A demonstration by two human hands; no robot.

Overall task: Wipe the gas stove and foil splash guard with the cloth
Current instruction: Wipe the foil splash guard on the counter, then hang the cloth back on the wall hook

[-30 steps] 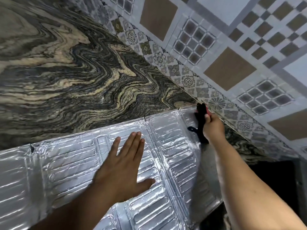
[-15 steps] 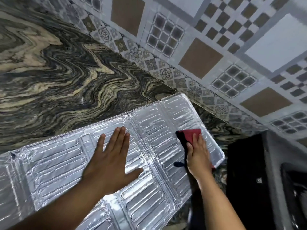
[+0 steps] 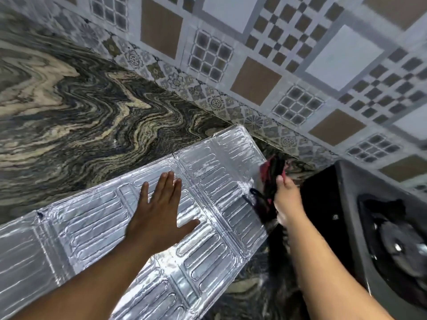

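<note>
The silver foil splash guard (image 3: 97, 229) lies flat on the marbled counter, its embossed panels running from lower left to the centre. My left hand (image 3: 159, 213) presses flat on its middle panel, fingers spread, holding nothing. My right hand (image 3: 285, 199) grips a red and black cloth (image 3: 271, 172) at the guard's right edge, and the cloth hangs partly over that edge. The black gas stove (image 3: 342, 199) sits at the right, with one burner (image 3: 399, 248) showing.
The dark marbled countertop (image 3: 80, 107) stretches to the left and behind the guard. A patterned tiled wall (image 3: 265, 54) rises along the back. A narrow strip of counter separates the guard from the stove.
My right hand has carried the cloth from the guard's right panel out to its right edge. The view has swung right, bringing the stove burner into sight. My left hand stays pressed flat.
</note>
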